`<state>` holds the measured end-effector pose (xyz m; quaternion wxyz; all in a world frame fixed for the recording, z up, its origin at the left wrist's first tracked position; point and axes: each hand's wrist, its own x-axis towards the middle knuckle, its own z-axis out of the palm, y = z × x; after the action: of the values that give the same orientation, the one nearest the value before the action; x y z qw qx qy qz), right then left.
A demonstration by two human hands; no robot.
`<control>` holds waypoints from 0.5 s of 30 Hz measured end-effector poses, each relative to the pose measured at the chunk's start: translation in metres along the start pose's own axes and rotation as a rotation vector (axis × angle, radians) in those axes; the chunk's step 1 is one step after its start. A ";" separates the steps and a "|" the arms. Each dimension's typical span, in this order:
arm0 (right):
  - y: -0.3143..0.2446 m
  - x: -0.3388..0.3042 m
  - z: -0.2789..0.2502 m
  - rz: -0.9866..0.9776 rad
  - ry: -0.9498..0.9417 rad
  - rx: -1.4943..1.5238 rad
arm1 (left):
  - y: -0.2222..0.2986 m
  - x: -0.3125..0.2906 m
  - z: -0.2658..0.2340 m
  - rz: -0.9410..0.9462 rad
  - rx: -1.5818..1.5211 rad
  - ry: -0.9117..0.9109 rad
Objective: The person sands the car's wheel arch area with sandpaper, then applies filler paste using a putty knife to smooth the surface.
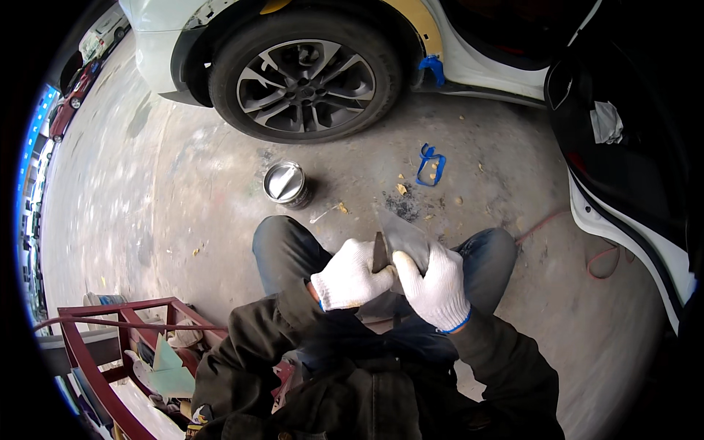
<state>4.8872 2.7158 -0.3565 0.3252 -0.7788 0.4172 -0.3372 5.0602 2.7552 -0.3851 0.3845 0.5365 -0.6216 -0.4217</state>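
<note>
Both my hands wear white knit gloves and meet between my knees. My left hand [350,273] is closed on a dark, narrow, flat piece [379,251], perhaps a scraper; its lower part is hidden by the fingers. My right hand [438,284] grips a thin grey flat sheet [400,233], with the thumb across its near face. The dark piece stands right beside the sheet's left edge; whether they touch I cannot tell. Ahead on the floor is a round metal can [284,182] with a shiny silvery top.
A white car's wheel [304,84] stands ahead, with an open car door [623,169] to the right. A blue plastic frame [431,166] and yellowish crumbs lie on the concrete floor [183,169]. At lower left is a dark red metal rack [77,352]. A reddish hose [543,224] runs at right.
</note>
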 end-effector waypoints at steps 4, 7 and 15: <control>0.006 0.008 -0.003 0.071 -0.181 0.175 | 0.004 0.002 -0.005 -0.158 -0.224 -0.145; 0.008 0.024 -0.009 0.319 -0.128 0.313 | 0.004 0.001 -0.004 -0.291 -0.227 -0.010; 0.029 0.001 0.025 0.446 0.268 0.672 | 0.020 0.015 0.025 -0.220 -0.029 0.517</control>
<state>4.8950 2.7076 -0.3925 0.5689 -0.4693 0.4810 -0.4740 5.0281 2.7444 -0.3743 0.4899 0.6850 -0.4347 -0.3192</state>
